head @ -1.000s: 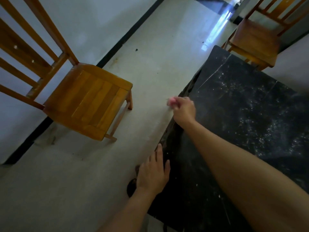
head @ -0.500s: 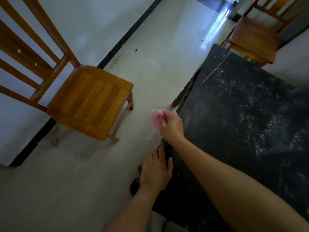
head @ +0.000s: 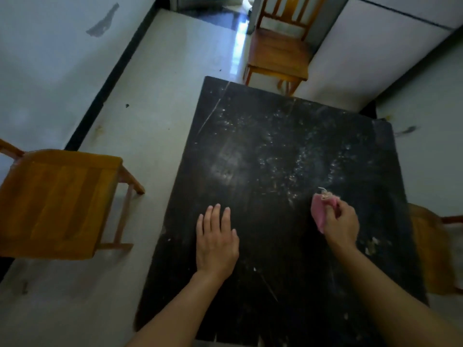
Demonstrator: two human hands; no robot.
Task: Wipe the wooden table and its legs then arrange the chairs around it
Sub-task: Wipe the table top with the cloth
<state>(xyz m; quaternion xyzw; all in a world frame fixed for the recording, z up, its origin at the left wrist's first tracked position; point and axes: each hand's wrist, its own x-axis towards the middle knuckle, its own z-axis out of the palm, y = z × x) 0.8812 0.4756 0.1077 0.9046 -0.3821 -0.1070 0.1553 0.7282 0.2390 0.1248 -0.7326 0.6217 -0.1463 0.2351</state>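
Head view, looking down. The dark wooden desk [head: 275,146] fills the centre of the frame. Its top carries pale specks and dusty smears, densest across the middle and the far right portion, and a long light scratch runs near the far left corner. The left grip [head: 216,240], a bare hand, lies palm down on the near left part of the desk top, fingers straight and close together, holding nothing. The right grip [head: 342,226] is over the near right part of the top, fingers curled round a pink cloth [head: 318,212]. The cloth is bunched and sticks out toward the desk's middle, with frayed threads at its far end; whether it touches the surface cannot be determined. Three wooden chairs stand around the desk. The left chair [head: 57,204] sits apart from the left edge on the pale floor [head: 160,96]. The far chair [head: 278,56] stands just beyond the far edge. The right chair [head: 431,249] is only partly visible, its seat close beside the right edge. A black skirting strip [head: 110,78] runs along the foot of the left wall.
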